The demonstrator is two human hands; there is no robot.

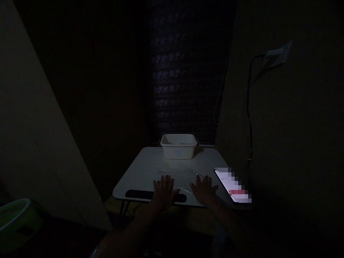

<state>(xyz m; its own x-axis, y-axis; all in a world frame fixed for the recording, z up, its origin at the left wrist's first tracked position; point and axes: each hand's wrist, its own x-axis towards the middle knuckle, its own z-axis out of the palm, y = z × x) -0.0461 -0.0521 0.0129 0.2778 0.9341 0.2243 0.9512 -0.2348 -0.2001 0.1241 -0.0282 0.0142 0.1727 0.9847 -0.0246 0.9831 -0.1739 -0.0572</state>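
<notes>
Both hands lie flat near the front edge of a small white folding table [139, 168]. My left hand [164, 190] has its fingers spread, beside the dark slot in the table edge. To its right, my right hand [203, 189] is also spread, with nothing gripped. A clear, shiny film [185, 190], perhaps a plastic bag, lies on the tabletop between and beyond the hands; its outline is faint in the dim light. A white tub [178, 152] stands at the table's back, its contents too dark to make out.
A lit phone [231, 184] lies at the table's right edge. A green basket [18, 222] is at the lower left. On the right wall, a black cable [248, 107] hangs from a socket [276, 57]. A dark blind [182, 79] hangs behind the table.
</notes>
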